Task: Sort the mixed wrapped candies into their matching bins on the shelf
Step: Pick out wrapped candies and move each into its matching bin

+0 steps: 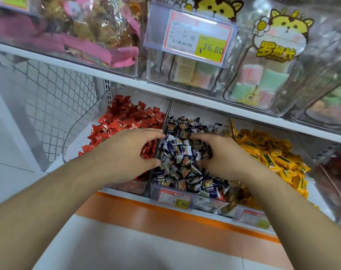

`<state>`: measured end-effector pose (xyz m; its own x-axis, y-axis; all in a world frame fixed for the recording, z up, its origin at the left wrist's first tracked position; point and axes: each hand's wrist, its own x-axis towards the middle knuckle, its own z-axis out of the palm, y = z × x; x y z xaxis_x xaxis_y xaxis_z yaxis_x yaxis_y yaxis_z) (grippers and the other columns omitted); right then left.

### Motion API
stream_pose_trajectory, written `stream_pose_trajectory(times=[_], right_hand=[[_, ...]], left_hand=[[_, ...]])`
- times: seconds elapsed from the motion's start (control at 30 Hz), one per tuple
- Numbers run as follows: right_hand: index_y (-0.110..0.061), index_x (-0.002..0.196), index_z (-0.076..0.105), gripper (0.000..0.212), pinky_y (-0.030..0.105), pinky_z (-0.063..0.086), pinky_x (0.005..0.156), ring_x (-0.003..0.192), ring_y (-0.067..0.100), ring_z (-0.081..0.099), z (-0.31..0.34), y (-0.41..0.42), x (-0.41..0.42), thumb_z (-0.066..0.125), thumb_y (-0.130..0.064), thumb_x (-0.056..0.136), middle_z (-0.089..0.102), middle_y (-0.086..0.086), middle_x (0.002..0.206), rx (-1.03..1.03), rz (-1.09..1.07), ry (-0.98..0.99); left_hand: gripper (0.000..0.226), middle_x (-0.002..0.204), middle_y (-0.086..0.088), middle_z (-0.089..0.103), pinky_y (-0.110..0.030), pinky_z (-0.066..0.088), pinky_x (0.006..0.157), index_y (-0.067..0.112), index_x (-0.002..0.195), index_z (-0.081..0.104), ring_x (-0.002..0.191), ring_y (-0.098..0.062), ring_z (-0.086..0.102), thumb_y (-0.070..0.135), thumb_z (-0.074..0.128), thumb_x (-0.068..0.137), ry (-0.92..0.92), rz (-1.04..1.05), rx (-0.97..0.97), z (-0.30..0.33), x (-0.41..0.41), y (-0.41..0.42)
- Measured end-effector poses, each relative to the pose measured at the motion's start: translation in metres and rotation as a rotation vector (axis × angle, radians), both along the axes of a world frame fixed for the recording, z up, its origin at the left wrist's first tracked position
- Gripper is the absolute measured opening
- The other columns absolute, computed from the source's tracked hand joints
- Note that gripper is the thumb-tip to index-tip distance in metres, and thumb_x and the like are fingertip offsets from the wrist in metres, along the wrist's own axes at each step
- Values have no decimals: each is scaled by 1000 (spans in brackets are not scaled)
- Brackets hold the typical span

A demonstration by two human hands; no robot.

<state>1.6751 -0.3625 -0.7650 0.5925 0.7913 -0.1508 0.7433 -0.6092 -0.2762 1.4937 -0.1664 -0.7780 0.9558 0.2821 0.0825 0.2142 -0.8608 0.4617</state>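
**Both hands in the middle candy bin**

A white shelf runs across the view, carrying clear tubs above and a row of open clear bins below. On the upper level, a tub of pink-wrapped snacks stands at the left, and beside it tubs of pastel marshmallow blocks bearing a yellow cartoon animal sticker. A price tag reading 16.80 hangs on the front of the middle tub.

On the lower level three bins stand side by side, parted by clear dividers. The left bin holds the red wrapped candies, the middle bin holds the dark blue and white wrapped candies, and the right bin holds the yellow wrapped candies. An orange strip edges the shelf front, and a smaller price tag reading 19.90 is fixed to the front of the middle bin. A white wire mesh panel closes the shelf's left end.

Two bare forearms reach in from the bottom corners. The left hand is over the divider between the red and blue bins, its fingers curved with the thumb apart, cupping the edge of the blue and white pile. The right hand lies in the middle bin, its fingers curled down into the blue and white candies; whether they actually clasp any cannot be told.
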Motion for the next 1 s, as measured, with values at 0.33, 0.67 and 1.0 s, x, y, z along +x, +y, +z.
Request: stream_pose_trajectory(times=[0.33,0.67,1.0], right_hand=[[-40,155,35,63,49,48,108,141,31,46,-10,4,-20,62,-39,97,41,-2,159,-237,8,-227],[-54,144,49,60,41,26,125,152,4,26,4,-15,-11,67,-22,96,29,-31,161,-177,211,91],[-42,148,50,56,28,32,117,148,10,36,21,-40,7,71,-30,97,41,-20,158,-30,36,-80]], left_hand=[[66,159,33,30,-19,24,114,44,154,40,147,1,33,41,70,95,7,3,37,2,2,-7],[62,158,36,29,-24,24,119,46,150,43,148,0,31,41,71,95,19,3,27,3,5,-7],[62,161,29,28,-17,16,114,41,152,43,147,0,30,40,69,96,4,-13,64,2,6,-8]])
